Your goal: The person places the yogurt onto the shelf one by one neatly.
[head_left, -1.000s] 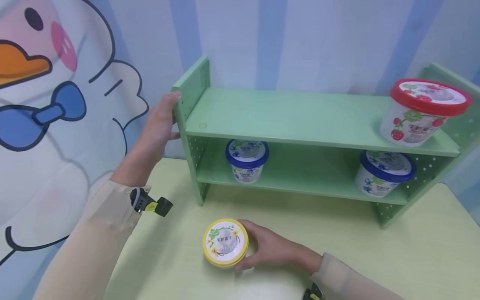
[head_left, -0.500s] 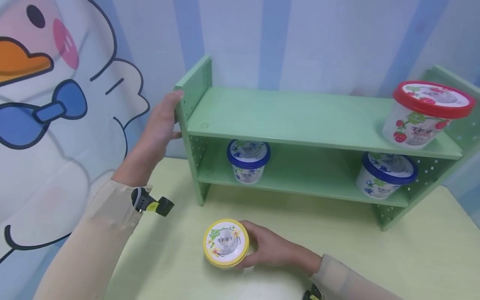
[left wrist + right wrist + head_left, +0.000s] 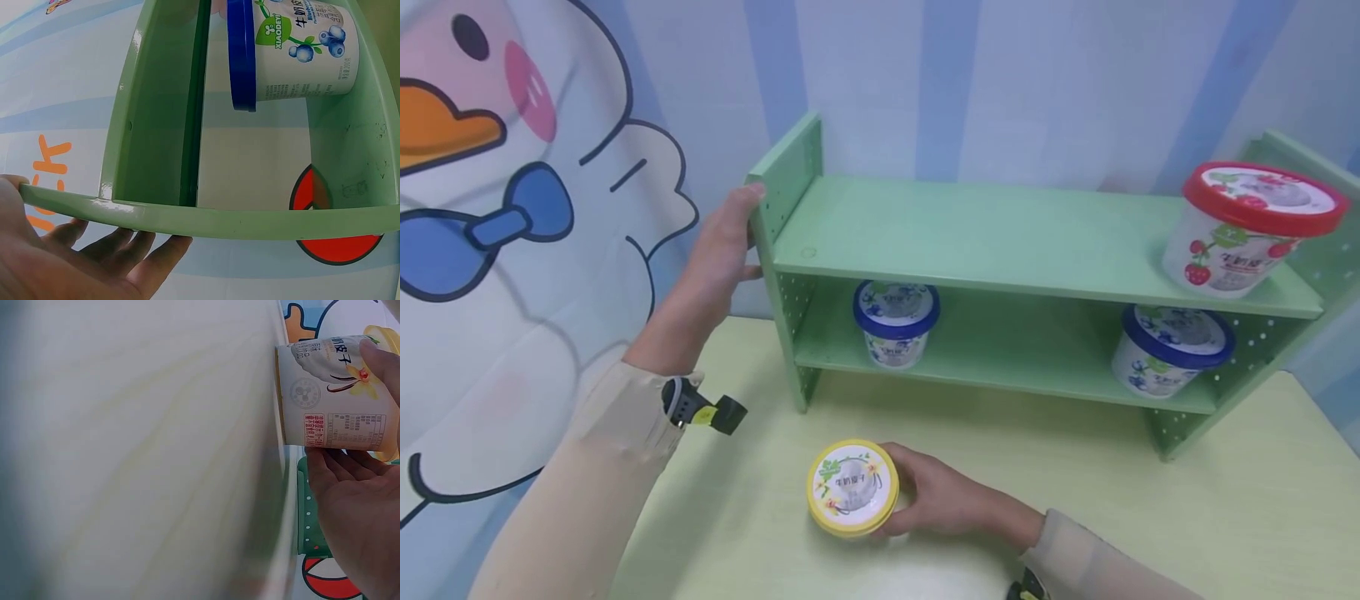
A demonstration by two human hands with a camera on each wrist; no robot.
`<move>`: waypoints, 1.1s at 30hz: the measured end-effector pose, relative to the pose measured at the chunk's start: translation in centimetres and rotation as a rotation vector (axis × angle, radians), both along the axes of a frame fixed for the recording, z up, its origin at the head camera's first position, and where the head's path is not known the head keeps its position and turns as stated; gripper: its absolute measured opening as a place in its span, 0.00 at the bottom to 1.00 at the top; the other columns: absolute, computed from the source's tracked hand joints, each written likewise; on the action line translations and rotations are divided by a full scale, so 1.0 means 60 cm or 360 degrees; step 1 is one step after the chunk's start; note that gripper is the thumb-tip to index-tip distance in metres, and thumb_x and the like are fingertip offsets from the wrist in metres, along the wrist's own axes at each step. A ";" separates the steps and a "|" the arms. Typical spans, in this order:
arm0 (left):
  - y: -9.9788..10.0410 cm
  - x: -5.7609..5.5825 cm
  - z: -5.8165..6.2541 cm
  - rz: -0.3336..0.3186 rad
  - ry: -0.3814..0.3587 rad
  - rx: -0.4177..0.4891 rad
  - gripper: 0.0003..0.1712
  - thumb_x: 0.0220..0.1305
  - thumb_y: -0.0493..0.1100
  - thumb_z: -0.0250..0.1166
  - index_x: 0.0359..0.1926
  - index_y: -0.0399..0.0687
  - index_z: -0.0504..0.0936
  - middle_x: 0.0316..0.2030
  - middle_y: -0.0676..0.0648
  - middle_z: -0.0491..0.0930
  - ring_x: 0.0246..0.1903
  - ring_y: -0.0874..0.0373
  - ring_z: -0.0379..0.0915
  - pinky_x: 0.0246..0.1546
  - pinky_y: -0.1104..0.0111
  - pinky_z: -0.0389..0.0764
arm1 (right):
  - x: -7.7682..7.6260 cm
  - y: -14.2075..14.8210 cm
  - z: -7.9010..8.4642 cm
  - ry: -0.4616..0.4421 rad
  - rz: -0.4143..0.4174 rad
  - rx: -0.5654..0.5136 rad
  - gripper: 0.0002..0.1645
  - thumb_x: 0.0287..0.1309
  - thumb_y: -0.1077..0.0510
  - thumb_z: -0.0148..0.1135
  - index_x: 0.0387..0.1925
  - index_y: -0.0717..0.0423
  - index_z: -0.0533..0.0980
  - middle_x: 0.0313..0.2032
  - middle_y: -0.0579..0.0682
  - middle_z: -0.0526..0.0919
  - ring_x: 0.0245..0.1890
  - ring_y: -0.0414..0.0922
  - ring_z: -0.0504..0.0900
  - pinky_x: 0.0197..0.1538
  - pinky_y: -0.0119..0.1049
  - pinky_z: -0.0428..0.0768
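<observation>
My left hand [image 3: 721, 237] grips the left side panel of a green two-tier shelf [image 3: 970, 233]. In the left wrist view its thumb lies at the panel's edge and its fingers [image 3: 159, 259] rest along the outer face. My right hand [image 3: 936, 492] holds a paper tub with a yellow lid [image 3: 852, 487] from its right side, in front of the shelf. In the right wrist view the thumb is on one side of this tub [image 3: 340, 394] and the fingers are on the other. Its base appears to stand on the pale table [image 3: 760, 533].
Two blue-lidded blueberry tubs stand on the lower tier, one tub [image 3: 895, 325] at left, the other tub [image 3: 1172, 350] at right. A larger red-lidded strawberry tub [image 3: 1251, 229] sits at the right of the top tier. Behind is a striped wall [image 3: 880, 83] with a cartoon duck [image 3: 497, 333].
The head view shifts very slightly. My right thumb has closed in against the yellow-lidded tub; the left hand stays on the shelf panel.
</observation>
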State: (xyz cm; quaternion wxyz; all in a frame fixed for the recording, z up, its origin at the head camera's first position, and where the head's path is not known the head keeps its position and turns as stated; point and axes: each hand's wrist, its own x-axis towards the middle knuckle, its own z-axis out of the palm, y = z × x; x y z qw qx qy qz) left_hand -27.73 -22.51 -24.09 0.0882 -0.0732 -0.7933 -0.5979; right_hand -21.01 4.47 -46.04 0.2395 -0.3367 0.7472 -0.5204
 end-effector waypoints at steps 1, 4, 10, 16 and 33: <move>0.000 0.000 0.000 0.0001 0.0000 0.0002 0.40 0.67 0.73 0.42 0.69 0.55 0.66 0.62 0.46 0.68 0.68 0.49 0.58 0.57 0.39 0.66 | 0.000 0.000 0.001 -0.0003 -0.0003 0.0004 0.53 0.39 0.56 0.82 0.68 0.44 0.66 0.61 0.36 0.73 0.66 0.41 0.65 0.70 0.47 0.55; 0.000 0.000 0.000 0.0005 0.0002 0.0001 0.40 0.67 0.73 0.42 0.70 0.55 0.65 0.63 0.46 0.68 0.68 0.48 0.58 0.57 0.39 0.66 | 0.000 0.001 0.002 0.0000 -0.0013 0.0017 0.53 0.39 0.55 0.82 0.68 0.44 0.66 0.61 0.36 0.72 0.66 0.41 0.65 0.70 0.48 0.55; 0.000 0.000 -0.001 0.0005 0.0017 -0.0011 0.40 0.68 0.73 0.42 0.70 0.55 0.65 0.63 0.46 0.67 0.68 0.48 0.57 0.57 0.38 0.66 | 0.001 0.004 0.002 0.0011 -0.0011 -0.0003 0.52 0.39 0.55 0.83 0.68 0.43 0.66 0.61 0.37 0.73 0.66 0.41 0.65 0.70 0.47 0.55; 0.000 0.001 -0.001 0.0010 0.0020 -0.0011 0.40 0.68 0.73 0.42 0.70 0.55 0.65 0.63 0.46 0.68 0.68 0.48 0.58 0.57 0.39 0.66 | -0.001 0.006 0.001 0.0043 -0.0025 -0.0026 0.53 0.39 0.55 0.83 0.68 0.44 0.65 0.61 0.37 0.73 0.66 0.41 0.65 0.70 0.45 0.56; 0.001 0.000 0.000 0.0004 -0.0002 0.0019 0.40 0.68 0.73 0.42 0.71 0.57 0.64 0.63 0.46 0.68 0.67 0.49 0.59 0.56 0.40 0.67 | -0.018 0.030 0.035 0.0023 -0.0077 -0.0195 0.52 0.45 0.60 0.79 0.70 0.48 0.63 0.65 0.43 0.70 0.67 0.43 0.65 0.67 0.47 0.62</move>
